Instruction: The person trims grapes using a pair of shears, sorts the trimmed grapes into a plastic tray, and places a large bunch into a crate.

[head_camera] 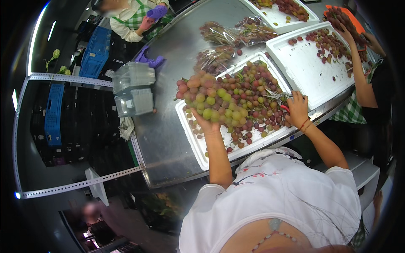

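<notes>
A large bunch of green and reddish grapes (212, 101) rests on my left hand (207, 123), which holds it up from below over the near white foam tray (196, 151). My right hand (297, 109) grips metal pruning shears (277, 95) with a red handle, their blades over the grapes at the tray's right side. Loose grapes and clusters (253, 82) fill much of that tray. My left fingers are partly hidden by the bunch.
Clear bags of grapes (218, 33) lie behind the tray on the metal table (167, 142). Stacked clear plastic containers (134, 101) and purple gloves (148, 58) are at left. Another foam tray (303, 79) is at right, where a co-worker's hands hold grapes. A second co-worker stands at the far side.
</notes>
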`<state>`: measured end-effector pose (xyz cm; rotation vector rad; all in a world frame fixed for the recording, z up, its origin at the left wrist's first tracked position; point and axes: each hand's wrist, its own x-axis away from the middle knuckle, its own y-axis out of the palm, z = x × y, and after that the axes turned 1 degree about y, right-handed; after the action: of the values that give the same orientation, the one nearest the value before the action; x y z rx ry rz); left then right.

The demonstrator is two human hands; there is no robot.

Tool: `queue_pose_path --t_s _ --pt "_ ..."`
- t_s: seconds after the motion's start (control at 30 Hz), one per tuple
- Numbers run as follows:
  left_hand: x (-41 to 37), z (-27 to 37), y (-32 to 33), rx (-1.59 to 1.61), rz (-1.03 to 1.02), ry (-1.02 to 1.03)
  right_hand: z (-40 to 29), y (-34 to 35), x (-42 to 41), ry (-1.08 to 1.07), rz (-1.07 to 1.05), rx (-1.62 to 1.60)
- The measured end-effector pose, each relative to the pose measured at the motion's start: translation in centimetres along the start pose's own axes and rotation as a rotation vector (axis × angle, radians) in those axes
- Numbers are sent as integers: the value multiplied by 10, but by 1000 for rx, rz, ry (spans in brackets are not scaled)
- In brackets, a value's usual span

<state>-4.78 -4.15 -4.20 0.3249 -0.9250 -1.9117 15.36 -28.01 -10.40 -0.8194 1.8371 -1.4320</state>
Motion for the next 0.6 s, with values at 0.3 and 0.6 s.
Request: queue_pose_path --t_s 0.3,0.6 --pt "4 -4 -4 -76 -39 57 42 -52 -8 183 -377 -795" --pt "-7 -26 -11 -22 -135 60 15 -40 40 427 -794 -2019"
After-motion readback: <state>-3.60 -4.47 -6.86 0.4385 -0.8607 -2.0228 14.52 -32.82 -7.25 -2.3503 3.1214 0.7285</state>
